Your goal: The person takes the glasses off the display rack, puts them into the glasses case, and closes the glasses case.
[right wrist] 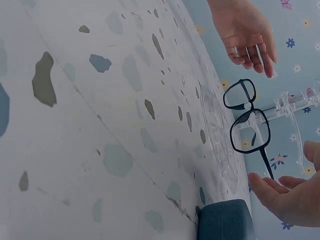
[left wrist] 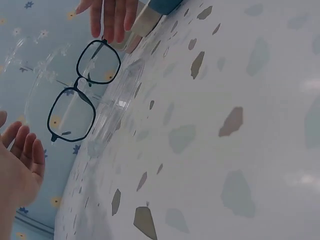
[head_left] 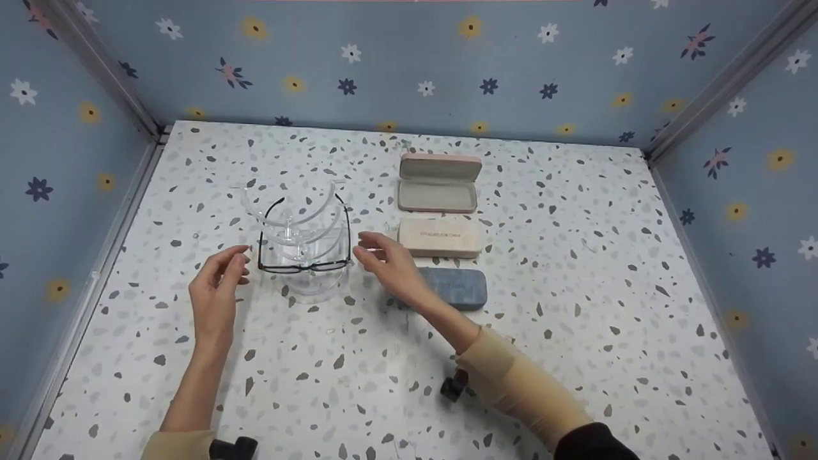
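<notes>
A pair of black-framed eyeglasses (head_left: 307,267) rests on a clear acrylic display stand (head_left: 287,223), its lenses toward me and its temples pointing back. My left hand (head_left: 217,294) is just left of the frame, fingers loosely bent and apart from it. On the other side, my right hand (head_left: 393,265) hovers close to the right temple; whether a fingertip touches it I cannot tell. Neither hand holds anything. In the left wrist view the eyeglasses (left wrist: 72,115) sit between both hands. The right wrist view shows the eyeglasses (right wrist: 250,130) with relaxed fingers on either side.
Right of the stand, three glasses cases form a column: an open pink one (head_left: 438,198) at the back, a closed cream one (head_left: 441,237), and a blue-grey one (head_left: 457,289) partly behind my right hand. Flower-patterned walls (head_left: 415,64) enclose the speckled table (head_left: 575,268).
</notes>
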Motion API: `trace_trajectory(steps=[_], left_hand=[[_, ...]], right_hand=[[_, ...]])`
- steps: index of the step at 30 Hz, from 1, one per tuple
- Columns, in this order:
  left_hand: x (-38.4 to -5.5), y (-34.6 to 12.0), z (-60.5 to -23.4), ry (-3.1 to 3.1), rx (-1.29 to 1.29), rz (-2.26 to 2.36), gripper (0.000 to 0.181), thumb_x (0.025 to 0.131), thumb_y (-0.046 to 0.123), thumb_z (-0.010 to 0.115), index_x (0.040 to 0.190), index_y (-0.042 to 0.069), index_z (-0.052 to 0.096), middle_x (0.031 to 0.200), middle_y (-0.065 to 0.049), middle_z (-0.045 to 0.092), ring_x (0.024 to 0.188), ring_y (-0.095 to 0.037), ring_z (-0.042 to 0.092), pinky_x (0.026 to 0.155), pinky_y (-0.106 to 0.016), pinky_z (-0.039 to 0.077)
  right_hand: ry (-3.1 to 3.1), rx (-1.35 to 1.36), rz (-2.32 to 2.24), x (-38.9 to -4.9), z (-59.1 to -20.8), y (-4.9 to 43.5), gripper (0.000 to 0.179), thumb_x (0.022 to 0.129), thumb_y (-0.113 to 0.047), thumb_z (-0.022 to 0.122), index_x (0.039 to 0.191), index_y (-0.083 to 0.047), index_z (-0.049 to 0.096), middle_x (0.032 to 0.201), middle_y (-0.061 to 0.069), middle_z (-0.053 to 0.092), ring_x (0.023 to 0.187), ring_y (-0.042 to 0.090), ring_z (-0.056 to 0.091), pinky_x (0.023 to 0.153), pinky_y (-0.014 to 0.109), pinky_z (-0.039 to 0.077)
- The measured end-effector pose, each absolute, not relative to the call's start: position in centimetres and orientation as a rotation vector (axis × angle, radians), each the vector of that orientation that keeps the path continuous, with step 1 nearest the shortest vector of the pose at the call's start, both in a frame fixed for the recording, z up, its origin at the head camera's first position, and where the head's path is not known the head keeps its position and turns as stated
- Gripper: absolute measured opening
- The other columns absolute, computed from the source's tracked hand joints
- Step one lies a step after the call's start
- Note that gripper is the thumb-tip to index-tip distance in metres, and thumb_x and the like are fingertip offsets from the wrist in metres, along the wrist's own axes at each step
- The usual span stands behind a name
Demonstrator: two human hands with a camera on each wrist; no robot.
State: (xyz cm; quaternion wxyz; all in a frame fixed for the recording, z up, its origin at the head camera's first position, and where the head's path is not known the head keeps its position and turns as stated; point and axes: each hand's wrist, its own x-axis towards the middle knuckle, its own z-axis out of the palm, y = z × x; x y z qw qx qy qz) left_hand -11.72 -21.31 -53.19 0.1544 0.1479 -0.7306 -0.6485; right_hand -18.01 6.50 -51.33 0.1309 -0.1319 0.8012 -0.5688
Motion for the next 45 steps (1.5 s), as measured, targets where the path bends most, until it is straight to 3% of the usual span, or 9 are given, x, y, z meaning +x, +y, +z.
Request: trace_trajectory(steps=[6, 11, 20, 27, 33, 40, 45], left_hand=[[-12.7, -21.7, -54.0, -2.216, 0.610, -1.865, 0.044, 0.104, 0.044, 0.059, 0.135, 0.014, 0.065, 0.108, 0.007, 0.064, 0.097, -0.009, 0.060, 0.083, -0.015, 0.054], [-13.5, -21.8, -54.3, -2.341, 0.705, -1.891, 0.051, 0.103, 0.049, 0.057, 0.136, 0.011, 0.063, 0.102, 0.011, 0.065, 0.097, -0.006, 0.063, 0.087, -0.014, 0.055], [-14.1, -21.6, -54.7, -2.337, 0.710, -1.967, 0.044, 0.104, 0.039, 0.060, 0.126, 0.003, 0.068, 0.091, 0.010, 0.068, 0.085, -0.004, 0.065, 0.083, -0.016, 0.058], [-14.3, -21.4, -54.5, -2.354, 0.694, -1.952, 0.040, 0.103, 0.035, 0.062, 0.125, 0.002, 0.068, 0.097, 0.009, 0.070, 0.086, -0.001, 0.066, 0.083, -0.013, 0.057], [-13.5, -21.0, -53.8, -2.355, 0.668, -1.928, 0.037, 0.104, 0.031, 0.062, 0.124, 0.001, 0.067, 0.096, 0.010, 0.070, 0.085, -0.002, 0.067, 0.083, -0.013, 0.057], [-11.6, -20.1, -53.1, -2.352, 0.663, -1.953, 0.036, 0.103, 0.028, 0.063, 0.123, -0.002, 0.064, 0.094, 0.012, 0.065, 0.085, -0.001, 0.068, 0.084, -0.012, 0.056], [-9.7, -18.7, -52.8, -2.357, 0.645, -1.991, 0.036, 0.103, 0.031, 0.065, 0.118, -0.001, 0.063, 0.094, 0.011, 0.068, 0.087, -0.003, 0.071, 0.087, -0.012, 0.055]], right_hand=[[2.362, -0.296, -1.588, -18.0, -52.1, 5.5, 0.052, 0.105, -0.030, 0.059, 0.147, 0.000, 0.052, 0.131, 0.019, 0.067, 0.113, 0.031, 0.072, 0.088, 0.030, 0.062], [2.326, -0.204, -1.599, -18.0, -52.5, 4.8, 0.049, 0.105, -0.028, 0.059, 0.145, 0.000, 0.054, 0.122, 0.019, 0.069, 0.105, 0.032, 0.074, 0.085, 0.033, 0.064], [2.274, -0.161, -1.649, -18.0, -52.9, 3.6, 0.037, 0.105, -0.016, 0.057, 0.136, 0.002, 0.062, 0.109, 0.022, 0.074, 0.099, 0.037, 0.076, 0.085, 0.038, 0.065], [2.308, -0.180, -1.655, -18.1, -52.8, 3.5, 0.027, 0.105, -0.013, 0.058, 0.122, 0.004, 0.070, 0.104, 0.021, 0.075, 0.092, 0.035, 0.075, 0.080, 0.037, 0.065], [2.338, -0.218, -1.643, -18.2, -52.7, 3.8, 0.025, 0.105, -0.015, 0.059, 0.116, 0.002, 0.073, 0.099, 0.019, 0.075, 0.086, 0.031, 0.074, 0.075, 0.030, 0.062], [2.250, -0.205, -1.686, -17.9, -51.9, 4.9, 0.023, 0.105, -0.018, 0.060, 0.110, 0.000, 0.073, 0.094, 0.015, 0.073, 0.084, 0.027, 0.074, 0.076, 0.031, 0.064], [2.213, -0.215, -1.682, -18.0, -51.2, 6.1, 0.022, 0.104, -0.018, 0.060, 0.109, -0.002, 0.073, 0.099, 0.014, 0.075, 0.089, 0.027, 0.076, 0.079, 0.034, 0.065]])
